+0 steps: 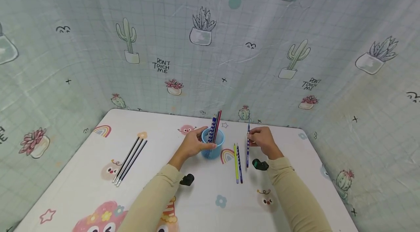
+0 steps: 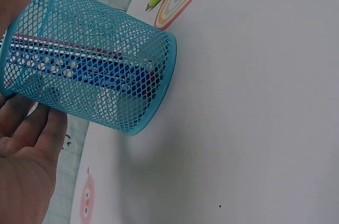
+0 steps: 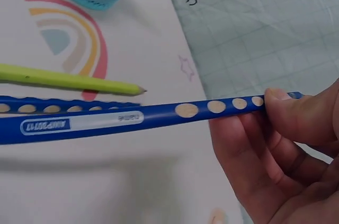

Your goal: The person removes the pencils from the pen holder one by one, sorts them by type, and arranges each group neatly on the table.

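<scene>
My left hand (image 1: pixel 193 143) grips a light-blue mesh pencil cup (image 2: pixel 106 60) around its side, thumb on one side and fingers on the other. Inside the cup stand several pencils (image 1: pixel 214 126), blue with pale dots, dark and red. To the right of the cup, my right hand (image 1: pixel 263 140) pinches a blue pencil with oval grip dimples (image 3: pixel 159 116) near one end, between thumb and fingers. The pencil is held above the table. Beneath it on the table lie a yellow-green pencil (image 3: pixel 69 80) and another blue dimpled pencil (image 1: pixel 240 166), side by side.
A few dark pencils (image 1: pixel 130 161) with pale ends lie together at the table's left. The white table (image 1: pixel 210 203) carries printed cartoons and rainbows. Patterned cloth (image 1: pixel 210 60) hangs behind and at both sides. A small black device (image 1: pixel 187 180) sits under the left wrist, another (image 1: pixel 260 164) by the right.
</scene>
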Demonstrator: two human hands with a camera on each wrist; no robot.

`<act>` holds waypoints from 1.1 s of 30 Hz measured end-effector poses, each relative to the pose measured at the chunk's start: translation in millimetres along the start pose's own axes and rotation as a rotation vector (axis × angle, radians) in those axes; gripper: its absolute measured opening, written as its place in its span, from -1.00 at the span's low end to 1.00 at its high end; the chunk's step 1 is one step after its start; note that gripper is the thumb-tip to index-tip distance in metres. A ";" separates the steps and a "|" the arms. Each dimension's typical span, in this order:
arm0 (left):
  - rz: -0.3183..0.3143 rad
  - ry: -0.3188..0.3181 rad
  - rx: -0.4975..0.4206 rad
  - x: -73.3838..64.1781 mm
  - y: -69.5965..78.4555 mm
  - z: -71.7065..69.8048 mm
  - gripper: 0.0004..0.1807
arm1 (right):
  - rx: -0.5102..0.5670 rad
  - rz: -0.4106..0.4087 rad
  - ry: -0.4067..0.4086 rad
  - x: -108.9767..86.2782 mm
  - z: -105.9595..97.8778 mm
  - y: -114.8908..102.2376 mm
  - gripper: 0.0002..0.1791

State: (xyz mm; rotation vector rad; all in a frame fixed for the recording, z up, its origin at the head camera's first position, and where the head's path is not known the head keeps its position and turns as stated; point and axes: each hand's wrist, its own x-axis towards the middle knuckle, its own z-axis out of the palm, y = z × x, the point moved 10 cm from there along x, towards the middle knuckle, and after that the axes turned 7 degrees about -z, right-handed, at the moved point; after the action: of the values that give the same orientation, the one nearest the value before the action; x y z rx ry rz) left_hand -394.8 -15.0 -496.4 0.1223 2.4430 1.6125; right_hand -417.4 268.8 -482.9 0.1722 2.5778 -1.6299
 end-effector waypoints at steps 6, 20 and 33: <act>-0.003 0.006 -0.004 0.5 -0.4 -1.7 0.11 | -0.038 0.055 -0.032 -0.9 8.9 18.4 -0.77; -0.005 0.001 -0.005 -0.3 -1.2 -0.2 0.07 | -0.082 0.046 -0.146 -4.6 32.2 42.2 -0.83; -0.016 -0.001 -0.007 0.2 -1.0 -0.1 0.01 | -0.173 0.079 -0.166 -7.2 37.2 46.3 -0.85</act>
State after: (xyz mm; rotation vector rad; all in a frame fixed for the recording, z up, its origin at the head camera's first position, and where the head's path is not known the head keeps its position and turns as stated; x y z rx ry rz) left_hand -395.0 -15.5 -497.3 0.1021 2.4309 1.6140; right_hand -403.3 254.5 -539.2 0.1187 2.5345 -1.3272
